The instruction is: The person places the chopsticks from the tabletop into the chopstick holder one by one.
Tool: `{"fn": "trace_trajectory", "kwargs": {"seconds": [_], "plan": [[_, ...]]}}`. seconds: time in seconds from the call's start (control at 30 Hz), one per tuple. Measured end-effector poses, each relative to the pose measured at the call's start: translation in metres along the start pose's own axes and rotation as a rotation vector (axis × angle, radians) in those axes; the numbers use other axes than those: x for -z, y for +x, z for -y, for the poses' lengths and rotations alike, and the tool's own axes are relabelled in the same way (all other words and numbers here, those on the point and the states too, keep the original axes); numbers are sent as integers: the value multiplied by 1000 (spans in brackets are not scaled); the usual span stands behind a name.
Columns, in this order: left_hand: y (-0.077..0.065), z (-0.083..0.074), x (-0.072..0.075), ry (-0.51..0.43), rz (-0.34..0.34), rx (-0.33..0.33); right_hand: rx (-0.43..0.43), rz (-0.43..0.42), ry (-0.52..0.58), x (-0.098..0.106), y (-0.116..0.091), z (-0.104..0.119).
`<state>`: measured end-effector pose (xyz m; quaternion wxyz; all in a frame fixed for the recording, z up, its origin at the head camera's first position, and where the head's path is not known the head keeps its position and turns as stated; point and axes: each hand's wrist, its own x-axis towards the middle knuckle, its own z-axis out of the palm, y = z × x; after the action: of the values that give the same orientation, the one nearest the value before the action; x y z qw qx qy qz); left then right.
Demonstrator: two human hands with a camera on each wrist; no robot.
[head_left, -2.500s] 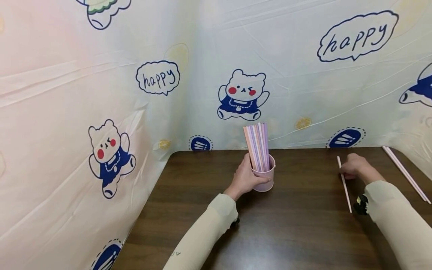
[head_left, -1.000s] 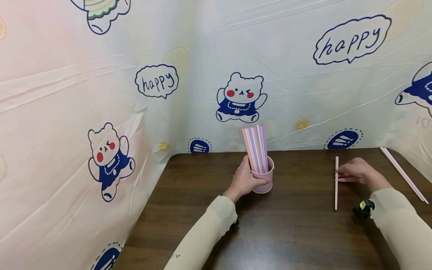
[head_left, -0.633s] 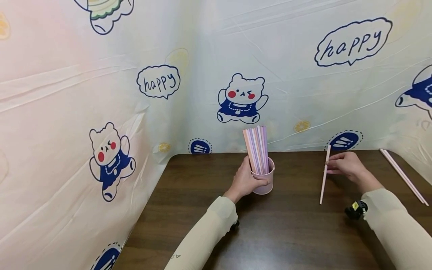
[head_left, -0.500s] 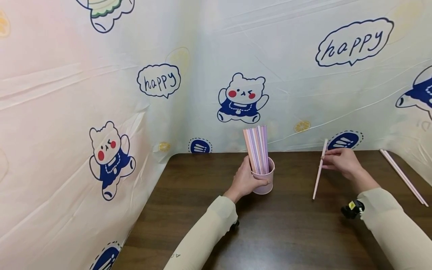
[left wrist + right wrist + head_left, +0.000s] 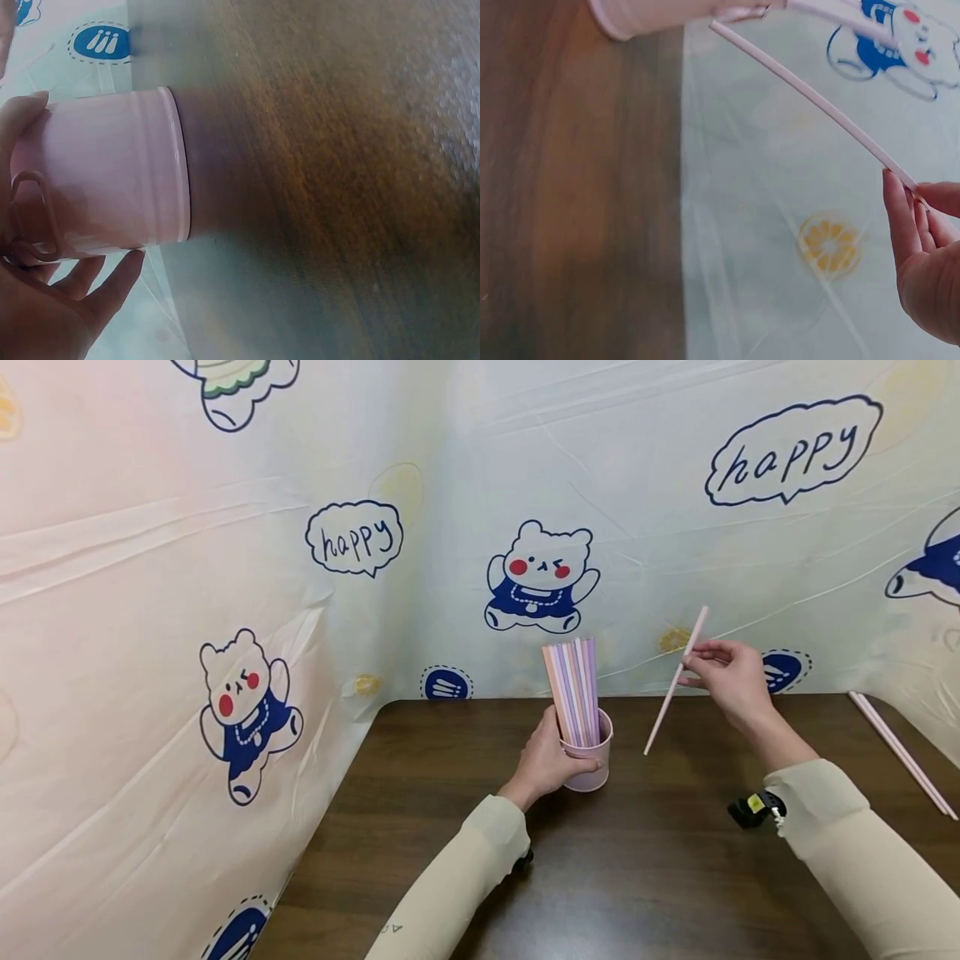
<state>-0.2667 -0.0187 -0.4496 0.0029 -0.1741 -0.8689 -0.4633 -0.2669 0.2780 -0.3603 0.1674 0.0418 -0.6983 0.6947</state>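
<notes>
A small pink bucket (image 5: pixel 588 769) stands upright on the table, filled with a bundle of pastel drinking straws (image 5: pixel 572 689) in orange, white and purple. My left hand (image 5: pixel 547 758) grips the bucket from its left side, thumb across the front; the left wrist view shows fingers around the bucket (image 5: pixel 105 172) and its wire-like handle loop. My right hand (image 5: pixel 729 681) pinches one pale pink straw (image 5: pixel 675 681) between thumb and fingers, up off the table. That straw is tilted, its lower end pointing down left toward the bucket but apart from it.
Two or so pale pink straws (image 5: pixel 903 756) lie along the table's right edge. The dark wooden table (image 5: pixel 660 860) meets a printed curtain (image 5: pixel 450 610) at the back and sides.
My right hand has picked the pink straw up off the table and carried it up and left toward the bucket. My left hand has kept its grip on the bucket.
</notes>
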Motion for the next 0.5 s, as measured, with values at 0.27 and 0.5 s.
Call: {"fn": "trace_trajectory", "kwargs": {"seconds": [0.27,0.5], "plan": [[0,-2,0,25,-6,3,91,-60,94,-24,8,17],[-1,-2,0,9,-2,3,192,-23,210,-49,6,25]]}}
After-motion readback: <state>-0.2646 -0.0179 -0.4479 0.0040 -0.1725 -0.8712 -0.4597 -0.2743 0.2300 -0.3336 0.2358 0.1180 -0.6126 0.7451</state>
